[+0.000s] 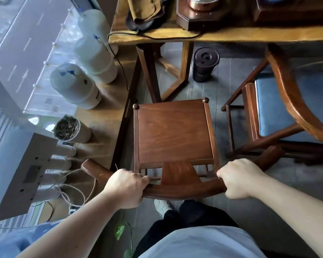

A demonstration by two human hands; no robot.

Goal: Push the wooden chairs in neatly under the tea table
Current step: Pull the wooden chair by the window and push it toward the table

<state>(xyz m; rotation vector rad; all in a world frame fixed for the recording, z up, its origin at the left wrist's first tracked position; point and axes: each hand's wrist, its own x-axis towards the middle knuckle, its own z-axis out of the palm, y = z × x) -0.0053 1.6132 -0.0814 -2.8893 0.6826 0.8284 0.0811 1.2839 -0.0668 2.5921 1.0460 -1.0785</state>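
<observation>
A reddish-brown wooden chair (173, 131) with a flat square seat stands right below me, facing the tea table (231, 35). The seat's front edge sits just short of the table's edge, near the table leg (151, 71). My left hand (128, 185) grips the curved top rail of the backrest (183, 189) on its left side. My right hand (240, 178) grips the same rail on its right side. A second wooden chair (280, 116) with a blue cushion stands to the right, partly under the table.
A dark lidded bucket (204, 65) stands on the floor under the table. Left of the chair runs a raised wooden ledge (104, 116) with white tanks (76, 86), a plant pot (69, 130) and cords. A black cable (119, 60) hangs from the table. My foot (162, 206) is behind the chair.
</observation>
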